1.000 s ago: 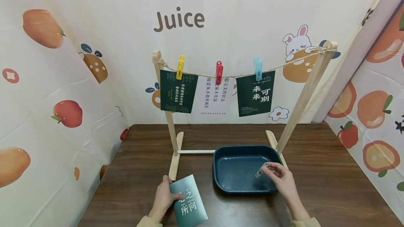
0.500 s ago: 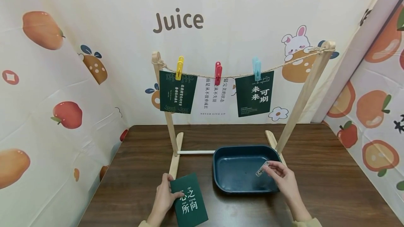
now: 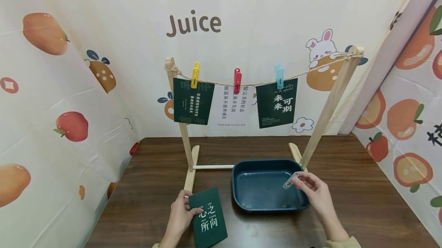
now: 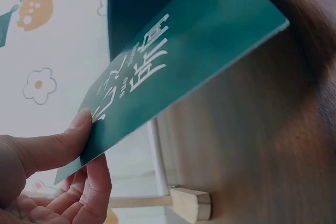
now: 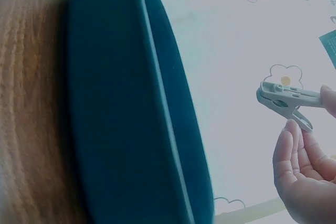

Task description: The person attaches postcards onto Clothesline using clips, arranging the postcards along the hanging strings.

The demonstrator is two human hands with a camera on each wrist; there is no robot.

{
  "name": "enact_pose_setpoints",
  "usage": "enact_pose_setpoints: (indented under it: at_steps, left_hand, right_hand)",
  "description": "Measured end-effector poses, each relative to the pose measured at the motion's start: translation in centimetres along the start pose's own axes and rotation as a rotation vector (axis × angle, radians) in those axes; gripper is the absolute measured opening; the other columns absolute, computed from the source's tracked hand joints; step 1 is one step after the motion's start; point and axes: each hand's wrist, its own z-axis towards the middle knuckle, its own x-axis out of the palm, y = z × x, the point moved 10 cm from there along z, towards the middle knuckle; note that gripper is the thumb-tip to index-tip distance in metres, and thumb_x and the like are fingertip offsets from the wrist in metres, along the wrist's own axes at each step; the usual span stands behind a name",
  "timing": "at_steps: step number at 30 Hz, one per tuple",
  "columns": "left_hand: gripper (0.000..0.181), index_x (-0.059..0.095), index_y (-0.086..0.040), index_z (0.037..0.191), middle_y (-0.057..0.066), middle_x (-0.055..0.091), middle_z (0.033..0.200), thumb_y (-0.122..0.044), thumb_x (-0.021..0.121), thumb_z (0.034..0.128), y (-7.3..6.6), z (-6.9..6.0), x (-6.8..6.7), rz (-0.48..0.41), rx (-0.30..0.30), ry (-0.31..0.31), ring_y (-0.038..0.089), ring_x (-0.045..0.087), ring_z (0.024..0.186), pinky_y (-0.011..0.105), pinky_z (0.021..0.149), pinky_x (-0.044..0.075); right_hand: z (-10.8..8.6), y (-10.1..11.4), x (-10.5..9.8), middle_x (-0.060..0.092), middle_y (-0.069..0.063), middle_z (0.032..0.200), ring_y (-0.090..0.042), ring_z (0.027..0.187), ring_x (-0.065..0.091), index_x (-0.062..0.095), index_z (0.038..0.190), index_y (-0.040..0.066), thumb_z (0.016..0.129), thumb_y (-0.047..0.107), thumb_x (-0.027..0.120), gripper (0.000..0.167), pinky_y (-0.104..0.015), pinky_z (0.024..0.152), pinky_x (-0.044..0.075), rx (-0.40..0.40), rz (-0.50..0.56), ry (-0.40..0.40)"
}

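My left hand [image 3: 182, 214] pinches a dark green card [image 3: 209, 223] with white characters by its upper left edge, thumb on the printed face and fingers behind. The left wrist view shows the card [image 4: 194, 56] tilted above the wooden table. Over the right side of a dark blue basin [image 3: 266, 208], my right hand [image 3: 318, 194] pinches a pale clothespin [image 3: 291, 181]. In the right wrist view, thumb and fingers hold the ends of the clothespin's handles [image 5: 286, 100]. Three cards hang from a twine line: a green one [image 3: 193, 104], a white one [image 3: 232, 112] and another green one [image 3: 277, 106].
A yellow clothespin [image 3: 195, 75], a red one [image 3: 237, 81] and a light blue one [image 3: 279, 76] grip the hanging cards. Wooden posts [image 3: 329, 110] hold up the twine, with a white bar [image 3: 213, 167] low between them. Fruit-printed cloth surrounds the brown table [image 3: 155, 171].
My right hand has shifted slightly up and right with the clothespin. The green card has turned a little in my left hand, and its glare has faded.
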Motion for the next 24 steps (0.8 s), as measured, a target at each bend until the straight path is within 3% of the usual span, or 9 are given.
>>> enact_pose_setpoints:
  at_steps: [5,10,15,17,18,20,24]
  left_hand:
    - [0.035,0.056,0.002,0.087,0.003,0.059,0.066,-0.002,0.078,0.0606,-0.7,-0.2,0.0,-0.044,-0.01,0.012,0.009,0.048,0.056,0.021,0.048,0.041]
    - [0.026,0.057,-0.003,0.073,0.0,0.054,0.063,-0.006,0.079,0.0598,-1.7,-0.3,-0.4,0.015,0.021,-0.02,0.006,0.046,0.055,0.02,0.05,0.041]
    - [0.027,0.054,-0.005,0.066,-0.001,0.053,0.062,-0.009,0.08,0.0597,-3.0,-0.4,-0.7,0.031,0.054,-0.022,0.006,0.046,0.055,0.021,0.05,0.042]
    - [0.028,0.053,-0.005,0.064,-0.001,0.053,0.061,-0.009,0.08,0.0595,-3.5,-0.5,-0.8,0.026,0.068,-0.017,0.005,0.047,0.054,0.021,0.049,0.043]
    - [0.029,0.052,-0.005,0.063,-0.001,0.053,0.061,-0.01,0.08,0.0595,-3.9,-0.5,-0.8,0.022,0.078,-0.015,0.005,0.048,0.054,0.021,0.049,0.043]
    - [0.029,0.052,-0.006,0.062,-0.001,0.054,0.059,-0.009,0.08,0.0601,-4.4,-0.5,-0.9,-0.003,0.087,-0.004,0.004,0.049,0.053,0.02,0.048,0.043]
    - [0.025,0.054,-0.005,0.064,0.0,0.055,0.059,-0.006,0.078,0.0621,-5.4,-0.3,-0.9,-0.061,0.101,0.015,0.004,0.051,0.053,0.018,0.048,0.045]
  right_hand:
    - [0.7,0.6,-0.8,0.058,-0.017,0.098,-0.021,0.084,0.058,0.055,0.111,0.0,0.081,0.01,0.065,0.033,-0.025,0.069,0.05,-0.067,-0.058,0.03]
    - [1.3,2.2,-1.6,0.059,-0.016,0.097,-0.02,0.083,0.058,0.056,0.111,0.0,0.08,0.004,0.064,0.032,-0.022,0.067,0.049,-0.169,-0.055,0.078]
    - [-0.3,11.1,1.0,0.061,-0.012,0.091,-0.016,0.08,0.058,0.057,0.107,-0.003,0.08,-0.006,0.059,0.027,-0.018,0.067,0.048,-0.249,0.073,0.21]
    - [-1.3,15.4,2.4,0.061,-0.006,0.089,-0.011,0.079,0.058,0.058,0.104,-0.001,0.081,-0.003,0.06,0.023,-0.017,0.067,0.047,-0.239,0.025,0.211]
    - [-1.2,15.9,2.2,0.061,-0.005,0.088,-0.011,0.078,0.058,0.058,0.103,-0.002,0.08,-0.004,0.06,0.023,-0.016,0.066,0.047,-0.243,-0.019,0.186]
    - [-1.8,18.9,2.9,0.061,-0.002,0.086,-0.008,0.076,0.057,0.058,0.1,-0.005,0.08,-0.006,0.059,0.02,-0.014,0.065,0.046,-0.262,-0.057,0.171]
    - [-2.0,22.3,3.4,0.061,0.001,0.08,-0.007,0.072,0.056,0.055,0.097,-0.01,0.08,-0.004,0.061,0.019,-0.016,0.063,0.047,-0.208,-0.194,0.129]
